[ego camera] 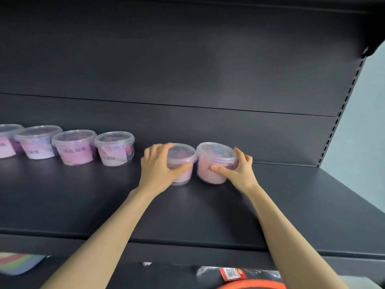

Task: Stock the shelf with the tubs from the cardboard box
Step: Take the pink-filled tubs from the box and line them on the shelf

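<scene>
On the shelf [208,215], left hand [158,167] and right hand [239,172] each grip a tub (side by side).

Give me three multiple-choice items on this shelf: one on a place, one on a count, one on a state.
1. Where do the four untouched tubs stand?
A. left of the left hand
B. stacked in a pile
C. on the floor

2. How many tubs are on the shelf?
A. four
B. six
C. nine

3. What is the right hand doing?
A. hanging idle
B. gripping a pink tub
C. lying flat

Answers: 1 A, the row runs off toward the left edge; 2 B, four in the row, one in each hand; 3 B, its thumb and fingers curl round it.
</scene>
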### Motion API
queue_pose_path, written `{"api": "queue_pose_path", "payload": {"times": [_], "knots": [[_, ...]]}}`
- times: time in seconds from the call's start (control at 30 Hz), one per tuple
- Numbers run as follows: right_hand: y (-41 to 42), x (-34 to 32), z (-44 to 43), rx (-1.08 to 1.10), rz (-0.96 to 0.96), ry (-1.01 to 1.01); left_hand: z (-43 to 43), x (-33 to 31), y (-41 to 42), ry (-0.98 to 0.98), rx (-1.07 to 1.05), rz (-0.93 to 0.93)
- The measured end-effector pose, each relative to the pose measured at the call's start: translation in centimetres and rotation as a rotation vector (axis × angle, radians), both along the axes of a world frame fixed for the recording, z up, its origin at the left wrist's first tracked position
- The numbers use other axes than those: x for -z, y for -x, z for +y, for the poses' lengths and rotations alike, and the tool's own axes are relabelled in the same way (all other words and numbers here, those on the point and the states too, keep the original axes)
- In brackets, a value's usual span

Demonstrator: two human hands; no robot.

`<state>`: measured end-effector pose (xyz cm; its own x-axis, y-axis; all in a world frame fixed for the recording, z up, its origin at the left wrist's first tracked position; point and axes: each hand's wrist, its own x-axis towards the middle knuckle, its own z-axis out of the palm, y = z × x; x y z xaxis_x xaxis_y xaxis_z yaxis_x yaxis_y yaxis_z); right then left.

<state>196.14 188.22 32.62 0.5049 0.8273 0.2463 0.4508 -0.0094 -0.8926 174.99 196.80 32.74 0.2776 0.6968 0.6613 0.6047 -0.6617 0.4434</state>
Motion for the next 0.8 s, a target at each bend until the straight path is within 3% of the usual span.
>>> {"api": "queue_pose_path", "payload": {"times": [0.13,0.3,0.5,0.8], "knots": [[0.1,-0.1,0.9,0.021,-0.091,-0.034,2.2,-0.1,1.0,0.039,0.096,0.095],[1.2,-0.4,2.9,0.012,-0.268,0.096,4.6,-2.0,1.5,0.038,-0.070,0.476],[1.9,-0.6,5.0,0.073,-0.414,0.117,5.7,-0.1,1.5,0.120,0.056,0.222],[2.0,-0.4,5.0,0.101,-0.534,0.153,5.9,0.4,1.6,0.132,0.045,0.300]]}}
